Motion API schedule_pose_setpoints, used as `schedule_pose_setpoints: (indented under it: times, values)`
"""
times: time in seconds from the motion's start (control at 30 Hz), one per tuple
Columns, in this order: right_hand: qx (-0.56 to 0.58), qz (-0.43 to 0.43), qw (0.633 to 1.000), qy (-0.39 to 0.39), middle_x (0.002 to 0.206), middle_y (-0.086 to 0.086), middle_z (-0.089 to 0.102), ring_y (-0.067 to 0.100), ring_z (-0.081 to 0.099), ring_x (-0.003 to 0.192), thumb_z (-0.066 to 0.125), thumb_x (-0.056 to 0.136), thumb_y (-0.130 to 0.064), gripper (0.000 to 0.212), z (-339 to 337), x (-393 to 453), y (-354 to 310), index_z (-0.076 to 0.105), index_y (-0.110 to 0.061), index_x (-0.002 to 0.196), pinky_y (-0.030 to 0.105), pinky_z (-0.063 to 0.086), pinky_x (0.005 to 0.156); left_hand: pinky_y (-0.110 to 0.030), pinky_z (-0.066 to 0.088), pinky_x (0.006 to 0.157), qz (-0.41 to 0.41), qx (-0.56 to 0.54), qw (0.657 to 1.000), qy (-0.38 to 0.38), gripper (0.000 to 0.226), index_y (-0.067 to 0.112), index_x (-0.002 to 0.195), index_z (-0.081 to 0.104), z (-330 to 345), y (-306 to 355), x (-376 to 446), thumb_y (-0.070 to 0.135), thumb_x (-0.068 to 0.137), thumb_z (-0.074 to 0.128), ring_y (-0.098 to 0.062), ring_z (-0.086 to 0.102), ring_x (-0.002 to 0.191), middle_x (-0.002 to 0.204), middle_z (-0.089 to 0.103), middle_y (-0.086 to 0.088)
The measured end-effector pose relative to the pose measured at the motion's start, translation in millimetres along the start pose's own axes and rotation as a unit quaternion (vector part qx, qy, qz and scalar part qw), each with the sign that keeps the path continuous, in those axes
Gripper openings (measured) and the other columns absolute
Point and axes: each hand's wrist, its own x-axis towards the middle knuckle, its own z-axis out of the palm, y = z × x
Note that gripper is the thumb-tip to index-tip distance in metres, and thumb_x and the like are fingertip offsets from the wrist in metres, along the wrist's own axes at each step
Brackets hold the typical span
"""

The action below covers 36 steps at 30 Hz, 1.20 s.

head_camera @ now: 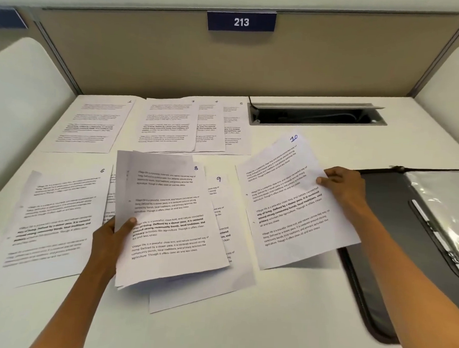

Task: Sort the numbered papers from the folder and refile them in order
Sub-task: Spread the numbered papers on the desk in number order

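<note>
Two hands pinch sheet 8 (165, 218) and sheet 10 (293, 201) edges.

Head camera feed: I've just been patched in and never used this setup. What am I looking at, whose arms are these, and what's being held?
There is no machine here. The single picture comes from a camera worn on a person's head, looking forward and down, so the two bare arms are the wearer's own.

The white desk sits in a cubicle marked by a sign reading 213. Printed sheets with handwritten numbers lie spread in two rows: sheets 3, 4 and 5 overlapping at the back, sheet 6 and sheet 9 nearer.

The left hand holds sheet 8, seemingly with more paper behind it. The right hand pinches the edge of sheet 10. The open dark folder with clear sleeves lies at the right.
</note>
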Motion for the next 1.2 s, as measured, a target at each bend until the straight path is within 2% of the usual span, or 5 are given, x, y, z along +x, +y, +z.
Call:
schedule_pose_setpoints:
  times: [0.2,0.37,0.6,0.93,1.2]
  values:
    - [-0.049,0.022,0.998,-0.016,0.101,0.012,0.071,0.026,0.067,0.089,0.076,0.079,-0.014,0.027,1.4,-5.8,31.2,0.068,-0.007,0.105,0.038,0.054,0.086,-0.024,0.043,0.06,0.002,0.012,1.0,0.009,0.033,0.003,0.121,0.056,15.9,-8.4,-13.9,0.014,0.09,0.06,-0.021,0.058,0.072,0.105,0.061,-0.011]
    - [-0.044,0.036,0.998,-0.011,0.093,0.01,0.066,0.019,0.059,0.083,0.075,0.08,-0.012,0.03,16.6,-19.8,44.8,0.067,-0.005,0.108,0.028,0.048,0.079,-0.031,0.047,0.073,-0.017,0.01,1.0,-0.004,0.03,0.004,0.117,0.059,23.9,-15.2,-16.3,0.015,0.088,0.063,-0.026,0.061,0.08,0.108,0.064,-0.016]
    - [-0.029,0.053,0.998,0.012,0.089,0.007,0.066,0.023,0.063,0.084,0.075,0.08,-0.013,0.028,18.9,-25.3,58.9,0.067,-0.004,0.105,0.037,0.052,0.083,-0.038,0.048,0.081,0.002,0.028,1.0,-0.006,0.032,0.004,0.118,0.06,37.1,-23.2,-17.2,0.013,0.088,0.064,-0.029,0.062,0.088,0.107,0.065,-0.014]
    - [-0.091,0.043,0.995,0.012,0.088,0.006,0.063,0.028,0.06,0.098,0.074,0.082,-0.017,0.031,16.0,-26.4,73.5,0.066,-0.005,0.109,0.036,0.05,0.086,-0.046,0.051,0.082,0.08,0.29,0.953,0.036,0.06,0.004,0.11,0.065,60.7,-29.1,-12.3,0.04,0.065,0.083,-0.033,0.06,0.096,0.11,0.062,-0.015]
    - [-0.118,0.032,0.992,0.007,0.082,0.006,0.06,0.03,0.058,0.097,0.071,0.084,-0.016,0.023,24.3,-28.3,65.0,0.066,-0.006,0.104,0.034,0.047,0.08,-0.045,0.037,0.094,0.099,0.433,0.896,0.035,0.052,-0.003,0.12,0.054,92.3,-28.8,-27.1,0.022,0.079,0.074,-0.045,0.045,0.111,0.124,0.045,-0.027]
